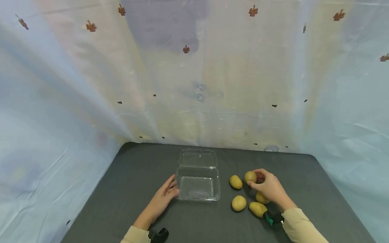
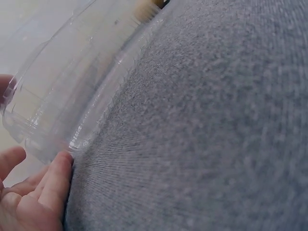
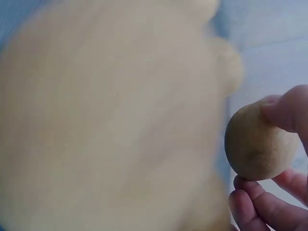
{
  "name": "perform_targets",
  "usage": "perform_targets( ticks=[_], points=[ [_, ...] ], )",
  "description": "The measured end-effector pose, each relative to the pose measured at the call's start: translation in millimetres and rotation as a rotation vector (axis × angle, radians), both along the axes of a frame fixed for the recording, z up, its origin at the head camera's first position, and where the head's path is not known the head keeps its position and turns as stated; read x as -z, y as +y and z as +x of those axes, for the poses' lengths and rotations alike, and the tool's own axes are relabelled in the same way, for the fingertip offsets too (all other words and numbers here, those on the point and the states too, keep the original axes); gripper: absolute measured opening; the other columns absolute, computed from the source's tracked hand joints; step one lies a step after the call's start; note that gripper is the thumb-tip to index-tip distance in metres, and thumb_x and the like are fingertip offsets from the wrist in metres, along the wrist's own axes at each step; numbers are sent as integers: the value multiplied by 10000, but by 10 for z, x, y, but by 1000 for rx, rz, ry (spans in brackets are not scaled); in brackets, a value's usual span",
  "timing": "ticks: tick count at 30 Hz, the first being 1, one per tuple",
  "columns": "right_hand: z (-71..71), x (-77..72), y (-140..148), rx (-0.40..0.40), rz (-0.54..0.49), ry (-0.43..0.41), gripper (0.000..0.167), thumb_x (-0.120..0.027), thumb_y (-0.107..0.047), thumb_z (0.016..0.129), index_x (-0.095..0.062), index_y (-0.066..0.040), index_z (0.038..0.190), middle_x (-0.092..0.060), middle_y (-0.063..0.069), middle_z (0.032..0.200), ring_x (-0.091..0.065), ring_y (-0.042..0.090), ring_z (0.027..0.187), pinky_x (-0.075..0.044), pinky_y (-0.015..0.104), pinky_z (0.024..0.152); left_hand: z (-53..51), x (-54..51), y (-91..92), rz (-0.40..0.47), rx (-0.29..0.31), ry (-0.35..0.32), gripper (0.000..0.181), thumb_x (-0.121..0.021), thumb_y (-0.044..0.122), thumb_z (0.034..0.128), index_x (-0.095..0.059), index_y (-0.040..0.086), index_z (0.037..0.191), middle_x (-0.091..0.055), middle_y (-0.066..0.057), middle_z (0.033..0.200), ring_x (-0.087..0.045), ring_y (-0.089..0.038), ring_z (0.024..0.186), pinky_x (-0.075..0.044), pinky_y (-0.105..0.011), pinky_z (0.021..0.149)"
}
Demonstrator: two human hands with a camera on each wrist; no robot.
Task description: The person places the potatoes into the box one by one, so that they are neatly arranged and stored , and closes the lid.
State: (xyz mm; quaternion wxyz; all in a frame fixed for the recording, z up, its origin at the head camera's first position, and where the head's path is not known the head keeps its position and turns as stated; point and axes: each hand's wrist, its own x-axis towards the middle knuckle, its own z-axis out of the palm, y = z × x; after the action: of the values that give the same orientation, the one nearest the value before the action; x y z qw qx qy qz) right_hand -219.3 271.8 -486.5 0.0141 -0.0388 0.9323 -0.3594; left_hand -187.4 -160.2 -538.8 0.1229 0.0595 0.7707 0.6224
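Note:
A clear plastic clamshell container (image 1: 198,184) stands on the dark table with its lid (image 1: 198,158) folded back; nothing lies inside. My left hand (image 1: 162,199) rests against its left side, fingers fairly straight. In the left wrist view, fingertips (image 2: 60,166) touch the container's wall (image 2: 82,91) near the tabletop. My right hand (image 1: 270,187) pinches a yellow potato (image 1: 250,177) between thumb and fingers. That potato (image 3: 257,139) also shows in the right wrist view. Around this hand lie more potatoes, including one (image 1: 235,182) to its left and another (image 1: 262,197) partly hidden under it.
Nearer the front lie a round potato (image 1: 238,203) and a longer one (image 1: 257,209), the latter beside the black wrist strap (image 1: 273,217). A large blurred potato (image 3: 110,120) fills much of the right wrist view. Pale curtains (image 1: 228,84) hang behind the table (image 1: 146,162).

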Motion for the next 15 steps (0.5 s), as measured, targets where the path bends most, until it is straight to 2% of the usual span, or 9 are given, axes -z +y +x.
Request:
perform_targets(
  ticks=[4,10,15],
  points=[
    [67,-82,-91,-2,-66,39,673,-735,-495,827,-528,-101,1332,-601,135,1246,-594,291,1095,-517,461,860,14,22,0,20,-2,6,700,-551,404,987,-159,299,1557,-275,-126,1553,-343,-308,1380,-312,-538,1083],
    [175,-156,-391,-7,-190,98,678,-744,-520,801,-523,-161,1332,-607,64,1243,-585,253,1110,-524,432,851,42,-5,1,58,9,37,665,-543,339,1002,-181,283,1557,-286,-123,1550,-341,-305,1382,-300,-527,1094],
    [237,-186,-695,-33,-288,131,639,-776,-462,797,-538,-174,1316,-616,25,1209,-577,228,1124,-477,497,921,36,-27,13,66,11,37,676,-552,350,996,-187,264,1559,-302,-120,1542,-347,-299,1379,-288,-525,1100]
  ],
)
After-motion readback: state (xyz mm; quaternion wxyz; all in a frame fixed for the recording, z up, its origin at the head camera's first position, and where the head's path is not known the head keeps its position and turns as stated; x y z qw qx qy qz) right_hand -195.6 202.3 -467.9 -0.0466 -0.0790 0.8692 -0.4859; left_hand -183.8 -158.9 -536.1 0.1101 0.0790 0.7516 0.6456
